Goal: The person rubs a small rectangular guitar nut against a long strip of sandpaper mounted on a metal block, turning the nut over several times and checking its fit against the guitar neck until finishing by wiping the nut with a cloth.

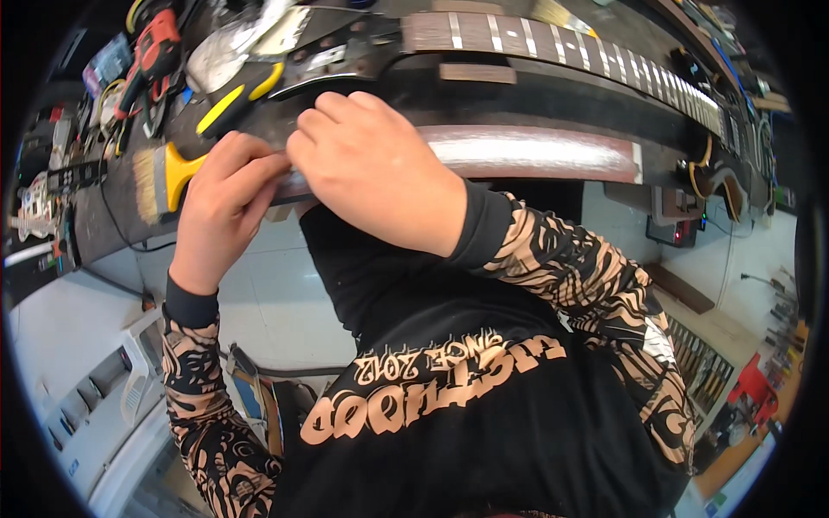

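A long bar [535, 154] with reddish-brown edges and a shiny silvery upper face lies along the near side of the workbench. My right hand [371, 164] is closed over its left end and hides that end. Close beside it, my left hand [231, 194] has thumb and fingers pinched together, the fingertips meeting my right hand. Whatever is between the fingers of either hand cannot be made out. Behind the bar lies an electric guitar, its dark fretted neck [570, 50] running right and its black headstock [332, 56] near my hands.
A yellow-handled paintbrush [179, 177] lies left of my left hand. Yellow-and-black handled pliers [226, 110] rest behind it, near a red power tool [154, 52]. A small wooden block [477, 72] sits by the neck. Another guitar body [724, 186] shows at the right end.
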Demonstrator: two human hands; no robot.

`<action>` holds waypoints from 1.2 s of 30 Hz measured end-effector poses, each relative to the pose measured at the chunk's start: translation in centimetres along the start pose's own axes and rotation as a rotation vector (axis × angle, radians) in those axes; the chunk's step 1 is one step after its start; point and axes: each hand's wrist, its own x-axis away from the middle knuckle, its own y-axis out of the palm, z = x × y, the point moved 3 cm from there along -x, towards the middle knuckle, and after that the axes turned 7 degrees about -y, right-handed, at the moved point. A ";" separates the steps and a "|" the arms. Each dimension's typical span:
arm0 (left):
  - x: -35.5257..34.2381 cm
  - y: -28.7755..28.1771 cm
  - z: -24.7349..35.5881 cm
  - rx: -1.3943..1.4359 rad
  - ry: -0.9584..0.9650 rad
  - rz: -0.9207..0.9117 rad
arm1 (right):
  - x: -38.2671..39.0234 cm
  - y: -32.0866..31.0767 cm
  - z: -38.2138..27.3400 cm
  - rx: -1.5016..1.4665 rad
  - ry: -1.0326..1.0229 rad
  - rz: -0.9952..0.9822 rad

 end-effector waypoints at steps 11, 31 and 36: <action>-14.4 14.0 17.7 0.136 0.254 0.089 | 18.1 -17.5 11.0 0.097 0.123 -0.096; 2.4 0.4 -0.5 -0.024 -0.008 0.112 | -0.7 0.7 -0.6 -0.063 -0.015 -0.025; 6.8 -1.3 -0.8 0.221 -0.240 0.358 | -1.5 -1.8 -1.5 -0.368 0.006 0.151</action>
